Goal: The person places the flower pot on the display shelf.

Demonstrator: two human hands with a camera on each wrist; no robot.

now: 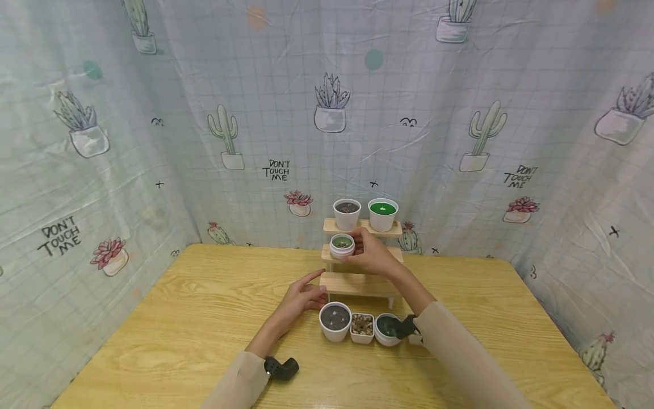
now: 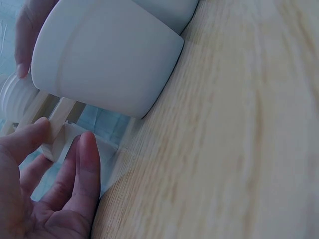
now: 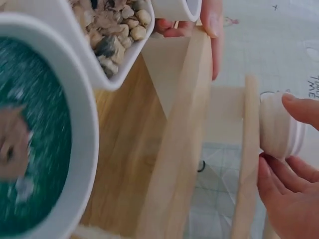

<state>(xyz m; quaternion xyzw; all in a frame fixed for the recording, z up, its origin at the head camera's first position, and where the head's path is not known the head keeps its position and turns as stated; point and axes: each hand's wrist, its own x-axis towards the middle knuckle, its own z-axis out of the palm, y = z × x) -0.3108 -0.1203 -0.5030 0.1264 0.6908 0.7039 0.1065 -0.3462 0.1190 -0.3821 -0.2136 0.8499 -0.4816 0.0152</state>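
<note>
On the left end of the middle step of a three-tier wooden plant stand (image 1: 357, 283) sits a small round white pot (image 1: 341, 244) with a green top. My right hand (image 1: 374, 255) grips this pot from its right side, thumb and fingers around the wall, as the right wrist view shows with the pot (image 3: 275, 125) against the board. Low at the stand's left end, my left hand (image 1: 298, 298) holds the end of the bottom step, its fingers bent around the white side support (image 2: 62, 142).
Two white pots stand on the top step, one with grey fill (image 1: 347, 217) and one green (image 1: 382, 218). Before the stand is a row: a grey-filled pot (image 1: 335, 326), a square pebble pot (image 1: 362, 329), a dark green pot (image 1: 384, 335) and another pot partly behind the right sleeve.
</note>
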